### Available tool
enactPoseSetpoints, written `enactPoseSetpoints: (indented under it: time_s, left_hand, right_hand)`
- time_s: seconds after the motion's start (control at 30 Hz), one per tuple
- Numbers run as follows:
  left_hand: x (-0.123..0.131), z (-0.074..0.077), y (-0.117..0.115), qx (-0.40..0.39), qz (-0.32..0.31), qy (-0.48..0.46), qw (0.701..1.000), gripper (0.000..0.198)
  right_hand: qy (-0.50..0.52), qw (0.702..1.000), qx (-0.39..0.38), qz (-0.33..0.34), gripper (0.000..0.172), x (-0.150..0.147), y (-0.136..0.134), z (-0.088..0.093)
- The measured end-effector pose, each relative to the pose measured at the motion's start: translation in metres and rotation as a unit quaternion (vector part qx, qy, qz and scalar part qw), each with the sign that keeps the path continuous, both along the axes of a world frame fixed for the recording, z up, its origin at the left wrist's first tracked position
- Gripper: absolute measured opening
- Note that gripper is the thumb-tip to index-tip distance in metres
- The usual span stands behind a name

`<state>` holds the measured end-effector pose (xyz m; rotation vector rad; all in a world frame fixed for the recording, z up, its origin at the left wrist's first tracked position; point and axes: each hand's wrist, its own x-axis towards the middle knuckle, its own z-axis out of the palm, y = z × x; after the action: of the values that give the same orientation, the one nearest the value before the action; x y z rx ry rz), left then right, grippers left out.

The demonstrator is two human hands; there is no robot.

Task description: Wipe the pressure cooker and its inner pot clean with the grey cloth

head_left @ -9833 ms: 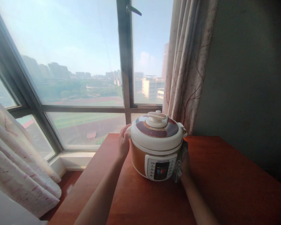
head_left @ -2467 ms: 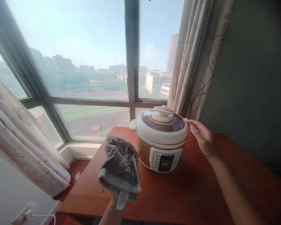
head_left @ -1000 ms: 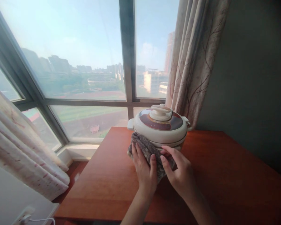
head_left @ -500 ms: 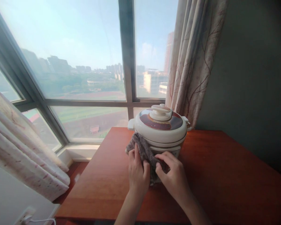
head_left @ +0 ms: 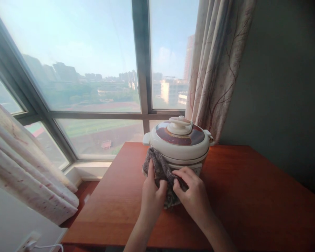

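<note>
Both hands are closed on a grey terry cloth [head_left: 160, 167], a nubbly, crumpled rag pressed against the front of a round cream plastic electric pressure cooker [head_left: 181, 149]. The left hand [head_left: 151, 196] pinches the cloth's left part, its forefinger lying up along the pile and its thumb tucked against the folds. The right hand [head_left: 194, 196] curls its fingers into the cloth's right part, just below the cooker's rim. The two hands almost touch.

The cooker stands at the far side of a smooth red-brown wooden tabletop [head_left: 254, 199]. Its domed lid carries a glossy dark-red panel and a cream moulded knob [head_left: 180, 125], with small lugs jutting out at each side.

Behind it hangs a beige fabric curtain with a brown branch print [head_left: 216, 70], beside a dark metal window frame [head_left: 142, 70]. A matt grey-green wall [head_left: 286, 87] closes the right side.
</note>
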<state>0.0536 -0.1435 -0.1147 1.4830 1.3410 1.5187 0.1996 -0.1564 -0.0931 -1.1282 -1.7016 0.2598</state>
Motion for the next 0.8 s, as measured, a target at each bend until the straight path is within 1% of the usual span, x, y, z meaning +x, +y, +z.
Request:
enactPoseSetpoints:
  time_s: [0.03, 0.1, 0.17, 0.2, 0.27, 0.4, 0.53, 0.6, 0.7, 0.8]
  left_hand:
    - [-0.001, 0.005, -0.001, -0.014, -0.026, -0.058, 0.998, 0.083]
    - [-0.001, 0.017, -0.005, -0.049, -0.077, -0.167, 0.982, 0.080]
    - [0.000, 0.028, -0.009, -0.062, -0.093, -0.250, 0.962, 0.073]
    - [0.002, 0.031, -0.011, -0.065, -0.095, -0.272, 0.956, 0.069]
    - [0.006, 0.032, -0.013, -0.058, -0.090, -0.279, 0.954, 0.065]
    - [0.011, 0.024, -0.012, -0.037, -0.081, -0.245, 0.966, 0.065]
    - [0.003, 0.027, -0.013, -0.071, -0.101, -0.215, 0.969, 0.061]
    - [-0.001, 0.029, -0.014, -0.082, -0.110, -0.219, 0.966, 0.064]
    - [-0.003, 0.027, -0.015, -0.087, -0.087, -0.253, 0.960, 0.067]
    - [-0.002, 0.025, -0.015, -0.110, -0.080, -0.303, 0.943, 0.061]
  right_hand:
    - [0.004, 1.000, -0.003, 0.000, 0.028, 0.000, 0.000, 0.001]
    - [0.018, 1.000, -0.021, 0.014, 0.027, 0.000, -0.001, 0.004]
    - [0.038, 0.997, -0.050, 0.047, 0.025, 0.000, -0.002, 0.009]
    - [0.051, 0.995, -0.064, 0.062, 0.024, 0.000, -0.003, 0.011]
    - [0.086, 0.990, -0.086, 0.074, 0.022, -0.001, -0.003, 0.015]
    - [0.135, 0.983, -0.102, 0.065, 0.018, 0.001, -0.001, 0.021]
    - [0.136, 0.983, -0.101, 0.070, 0.018, 0.002, 0.002, 0.026]
    - [0.140, 0.982, -0.100, 0.074, 0.018, -0.001, 0.001, 0.028]
    - [0.114, 0.985, -0.082, 0.104, 0.020, -0.011, -0.005, 0.027]
    - [0.043, 0.989, -0.052, 0.133, 0.024, -0.024, -0.014, 0.022]
